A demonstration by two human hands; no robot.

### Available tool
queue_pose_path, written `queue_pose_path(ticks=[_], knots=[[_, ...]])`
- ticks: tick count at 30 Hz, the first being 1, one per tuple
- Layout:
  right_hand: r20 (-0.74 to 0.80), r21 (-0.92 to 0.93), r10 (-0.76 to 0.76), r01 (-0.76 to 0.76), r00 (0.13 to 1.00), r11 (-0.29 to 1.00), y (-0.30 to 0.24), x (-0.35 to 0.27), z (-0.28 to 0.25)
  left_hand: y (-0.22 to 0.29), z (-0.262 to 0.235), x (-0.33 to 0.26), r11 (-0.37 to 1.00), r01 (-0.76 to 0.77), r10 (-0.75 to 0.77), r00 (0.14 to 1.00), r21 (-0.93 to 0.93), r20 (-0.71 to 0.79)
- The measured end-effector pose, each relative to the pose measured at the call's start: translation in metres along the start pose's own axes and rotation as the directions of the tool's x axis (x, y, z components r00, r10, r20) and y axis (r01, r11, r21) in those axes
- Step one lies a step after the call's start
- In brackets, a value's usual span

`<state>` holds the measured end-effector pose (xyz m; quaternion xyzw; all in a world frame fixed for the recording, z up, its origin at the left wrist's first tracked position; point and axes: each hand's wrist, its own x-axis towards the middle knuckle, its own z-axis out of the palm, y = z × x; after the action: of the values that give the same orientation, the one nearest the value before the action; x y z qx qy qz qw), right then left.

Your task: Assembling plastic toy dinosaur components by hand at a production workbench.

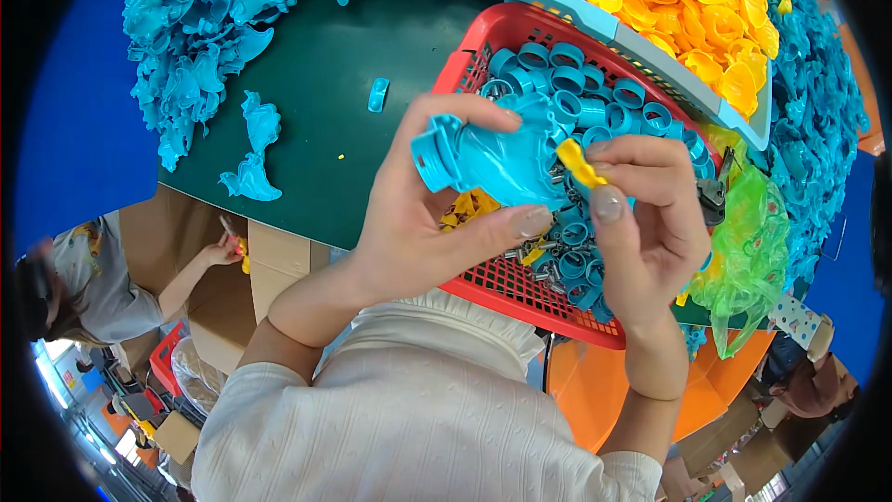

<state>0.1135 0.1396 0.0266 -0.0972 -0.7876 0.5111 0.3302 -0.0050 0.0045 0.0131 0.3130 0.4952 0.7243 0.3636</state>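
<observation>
My left hand [409,195] is closed around a glossy blue plastic shell part [502,163], with a ring-like collar at its left end. The thumb presses along its lower edge while the fingers curl over its top. Between thumb and fingertips, my right hand [650,214] pinches a small yellow plastic piece [578,164], close to the shell's right end. Below both hands sits a red basket [483,33] of blue rings [618,117], small metal parts and yellow bits [472,207]. Part of the basket's contents is hidden by my hands.
A light blue crate [604,23] of yellow shells stands behind the basket. Blue shell parts are heaped at the far left [204,37] and right [813,121]. A green plastic bag [748,242] lies right of the basket. Loose blue pieces [251,177] rest on the green table [316,130]. Another person [121,270] works at left.
</observation>
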Motion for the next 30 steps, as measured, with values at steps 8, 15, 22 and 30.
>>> queue_pose_path(ticks=[8,15,22,30], knots=[[-0.041,-0.094,-0.106,0.102,0.994,0.99,0.0063,-0.0007,0.0005,-0.0025,-0.0009,0.0018,0.924,-0.154,0.132,0.988,0.349,0.085],[-0.015,-0.178,-0.112,0.108,0.994,0.978,0.007,-0.0005,0.0019,-0.0026,0.0,0.0004,0.895,-0.171,0.16,0.985,0.412,0.061],[0.076,0.083,0.214,-0.22,0.974,0.972,-0.0004,0.0017,0.0023,-0.0004,-0.0042,0.0012,0.754,-0.281,0.244,0.959,0.594,0.145],[0.202,0.255,0.317,-0.363,0.926,0.896,0.006,-0.0045,-0.0052,-0.0032,-0.0013,0.0007,0.769,-0.338,0.314,0.939,0.543,0.141]])
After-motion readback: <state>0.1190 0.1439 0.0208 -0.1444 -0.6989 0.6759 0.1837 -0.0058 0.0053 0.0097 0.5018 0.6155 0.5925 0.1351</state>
